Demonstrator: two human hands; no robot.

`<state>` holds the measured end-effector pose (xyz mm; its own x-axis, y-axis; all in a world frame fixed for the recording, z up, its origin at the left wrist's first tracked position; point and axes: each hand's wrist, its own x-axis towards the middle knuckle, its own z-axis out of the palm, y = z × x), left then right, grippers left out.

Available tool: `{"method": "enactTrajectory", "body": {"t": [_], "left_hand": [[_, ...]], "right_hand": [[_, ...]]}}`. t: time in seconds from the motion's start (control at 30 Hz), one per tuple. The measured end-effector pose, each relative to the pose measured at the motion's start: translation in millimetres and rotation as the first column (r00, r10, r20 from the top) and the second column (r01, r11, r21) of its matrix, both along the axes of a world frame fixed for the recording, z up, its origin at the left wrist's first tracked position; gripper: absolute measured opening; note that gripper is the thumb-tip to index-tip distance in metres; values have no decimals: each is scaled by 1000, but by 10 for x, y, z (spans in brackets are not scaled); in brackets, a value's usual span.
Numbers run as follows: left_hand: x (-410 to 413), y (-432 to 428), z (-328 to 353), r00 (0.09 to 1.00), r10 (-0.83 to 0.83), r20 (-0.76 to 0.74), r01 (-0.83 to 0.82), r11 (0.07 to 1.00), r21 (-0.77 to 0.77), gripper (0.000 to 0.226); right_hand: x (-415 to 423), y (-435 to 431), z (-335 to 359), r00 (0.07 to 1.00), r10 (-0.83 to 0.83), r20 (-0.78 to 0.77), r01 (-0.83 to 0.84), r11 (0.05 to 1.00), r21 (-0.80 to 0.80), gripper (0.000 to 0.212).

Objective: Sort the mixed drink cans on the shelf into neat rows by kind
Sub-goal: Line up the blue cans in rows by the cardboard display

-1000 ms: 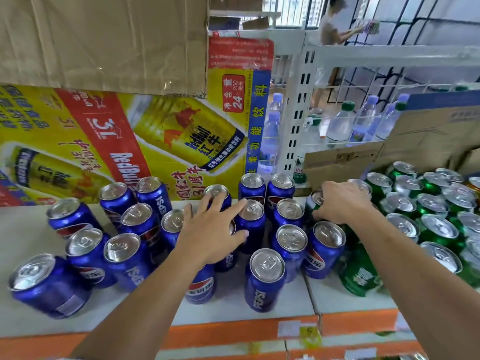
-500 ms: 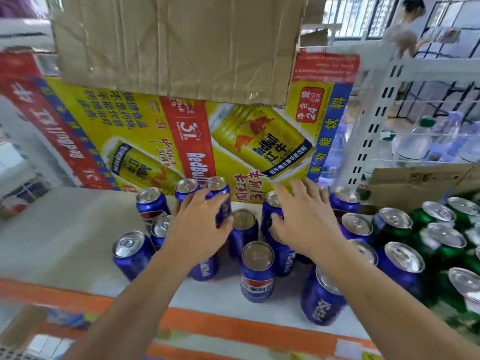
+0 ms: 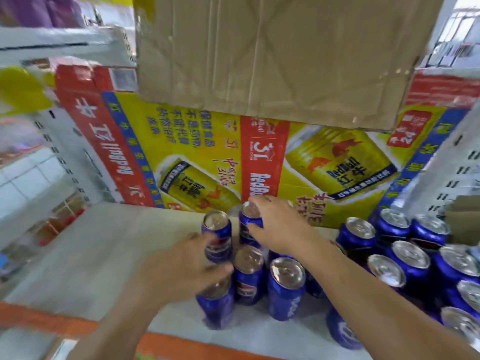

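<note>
Blue Pepsi cans, silver tops, upright, clustered. Right hand grips rear can; left hand blurred, grip unclear.

Blue cans, silver tops, red-white-blue round logos, white lettering. Behind: yellow carton, red band, blue stripes, printed gold cans with red bulls. Above: plain brown cardboard. Shelf off-white, orange front edge.

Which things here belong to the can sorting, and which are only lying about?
Job: blue cans; shelf; left hand, blurred, at the cans; right hand, gripping a back can.
Lying about: Red Bull carton; brown cardboard flap.
</note>
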<state>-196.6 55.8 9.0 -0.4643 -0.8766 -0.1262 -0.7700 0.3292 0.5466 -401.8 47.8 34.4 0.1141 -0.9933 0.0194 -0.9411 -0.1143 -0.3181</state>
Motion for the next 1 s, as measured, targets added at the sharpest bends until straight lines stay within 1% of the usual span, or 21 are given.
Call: {"method": "enactTrajectory", "body": {"t": [0.03, 0.07, 0.1, 0.17, 0.2, 0.27, 0.3, 0.4, 0.53, 0.6, 0.67, 0.73, 0.87, 1.0], "left_hand": [[26, 33, -28, 995, -101, -25, 103, 993, 66, 46], [52, 60, -74, 984, -177, -25, 178, 977, 120, 47], [87, 61, -143, 976, -214, -35, 217, 964, 154, 53], [148, 8, -253, 971, -214, -108, 232, 954, 189, 58], [187, -34, -292, 969, -204, -142, 228, 957, 182, 54], [293, -144, -323, 968, -186, -166, 209, 969, 133, 45], [354, -212, -313, 968, -176, -180, 197, 975, 105, 44], [568, -476, -238, 975, -125, -185, 137, 989, 55, 46], [806, -922, -84, 977, -35, -208, 37, 999, 6, 46], [838, -1144, -55, 969, 25, -246, -25, 1000, 4, 46], [801, -1358, -55, 965, 66, -255, -68, 998, 0, 45], [724, -1551, -63, 973, 69, -221, -76, 997, -23, 47], [578, -1830, -214, 980, 118, -163, -119, 993, 3, 66], [522, -1924, -372, 965, 149, -216, -140, 989, 57, 64]], "right_hand": [[99, -106, -2, 1000, 7, -23, -6, 1000, 17, 45], [202, -201, -7, 999, 15, -38, -14, 999, 44, 45], [304, -289, -18, 999, 28, -45, -24, 997, 76, 47], [492, -430, -40, 997, 54, -59, -46, 990, 132, 56], [566, -479, -42, 997, 54, -59, -44, 986, 164, 62], [664, -548, -37, 998, 40, -50, -28, 975, 220, 73], [695, -570, -29, 998, 39, -59, -24, 972, 233, 73], [762, -594, -32, 994, 29, -101, -3, 970, 241, 57], [846, -590, -107, 998, 7, -55, 3, 982, 187, 28], [887, -578, -148, 998, -8, -63, 19, 987, 162, 21], [919, -576, -192, 998, -14, -68, 25, 988, 154, 21], [953, -577, -212, 998, -22, -51, 30, 988, 153, 24], [1002, -563, -226, 998, -44, -36, 48, 989, 137, 30], [1026, -535, -287, 997, -71, -29, 73, 993, 90, 28]]}}
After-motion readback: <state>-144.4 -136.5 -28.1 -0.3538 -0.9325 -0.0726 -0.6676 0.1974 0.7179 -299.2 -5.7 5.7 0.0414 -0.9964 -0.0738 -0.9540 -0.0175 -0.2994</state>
